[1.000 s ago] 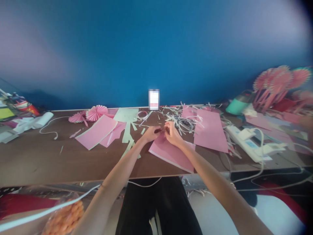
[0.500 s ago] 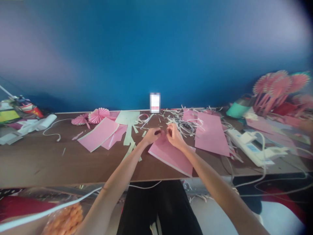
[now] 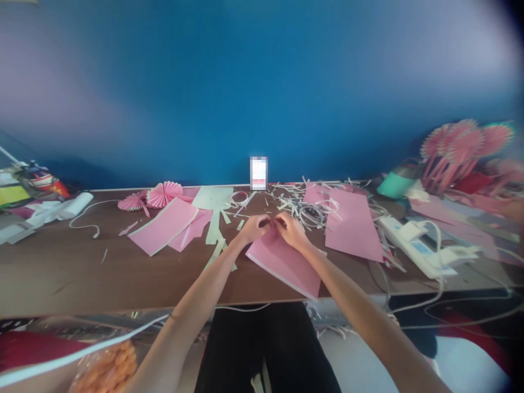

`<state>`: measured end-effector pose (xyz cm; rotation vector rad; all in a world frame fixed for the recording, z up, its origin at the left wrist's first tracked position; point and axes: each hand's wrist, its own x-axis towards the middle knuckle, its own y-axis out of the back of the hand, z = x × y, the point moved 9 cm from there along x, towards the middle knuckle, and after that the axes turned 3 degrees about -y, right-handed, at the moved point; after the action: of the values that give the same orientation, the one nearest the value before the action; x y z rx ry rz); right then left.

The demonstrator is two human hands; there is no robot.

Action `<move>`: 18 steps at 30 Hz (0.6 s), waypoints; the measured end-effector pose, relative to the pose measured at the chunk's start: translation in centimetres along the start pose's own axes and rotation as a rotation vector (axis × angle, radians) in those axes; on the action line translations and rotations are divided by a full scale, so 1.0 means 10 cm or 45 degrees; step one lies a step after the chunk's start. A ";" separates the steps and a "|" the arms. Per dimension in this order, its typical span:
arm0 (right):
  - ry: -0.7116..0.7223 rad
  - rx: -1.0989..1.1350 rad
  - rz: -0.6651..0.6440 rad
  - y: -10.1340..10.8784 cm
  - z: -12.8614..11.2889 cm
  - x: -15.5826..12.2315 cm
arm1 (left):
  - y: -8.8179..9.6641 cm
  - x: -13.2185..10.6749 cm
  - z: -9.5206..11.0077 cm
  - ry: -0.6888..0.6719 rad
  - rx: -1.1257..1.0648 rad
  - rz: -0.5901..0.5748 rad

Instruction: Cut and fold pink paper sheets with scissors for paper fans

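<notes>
My left hand (image 3: 254, 227) and my right hand (image 3: 290, 228) meet at the far end of a pink paper sheet (image 3: 284, 260) that lies on the brown table (image 3: 82, 273). Both hands are closed in a pinch, fingertips touching each other over the sheet's far edge. What they pinch is too small to make out; it looks like the paper's edge. Both forearms reach forward from the bottom of the view.
More pink sheets (image 3: 164, 225) (image 3: 352, 224), a pale green sheet (image 3: 213, 199), pink paper fans (image 3: 164, 192) and paper strips (image 3: 305, 204) litter the table. A white power strip (image 3: 417, 245) with cables lies right, beside a teal bottle (image 3: 396, 182). A blue wall stands behind.
My hands drew slightly apart half a second ago and have come back together at the sheet's far edge. The view shifted a little.
</notes>
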<state>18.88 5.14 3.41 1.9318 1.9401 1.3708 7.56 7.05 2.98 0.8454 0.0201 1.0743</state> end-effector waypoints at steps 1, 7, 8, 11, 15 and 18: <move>0.000 -0.001 -0.007 0.00 0.01 0.00 | 0.00 0.00 0.01 0.004 0.006 -0.005; -0.004 0.015 -0.012 0.00 0.00 0.00 | -0.01 0.00 -0.03 0.040 0.038 -0.012; 0.001 0.031 -0.013 0.00 -0.01 0.00 | -0.01 0.00 -0.04 0.038 0.026 -0.007; 0.023 0.083 0.018 0.05 -0.05 0.01 | 0.01 0.01 -0.05 0.015 -0.037 0.026; -0.003 0.107 0.053 0.09 -0.02 0.02 | 0.04 0.01 -0.03 -0.017 -0.116 0.052; -0.056 0.048 -0.077 -0.01 0.05 0.00 | 0.04 -0.01 -0.01 -0.012 -0.089 0.032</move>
<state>19.08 5.44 3.11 1.8862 2.0004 1.2752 7.19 7.15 3.12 0.7894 -0.0357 1.0883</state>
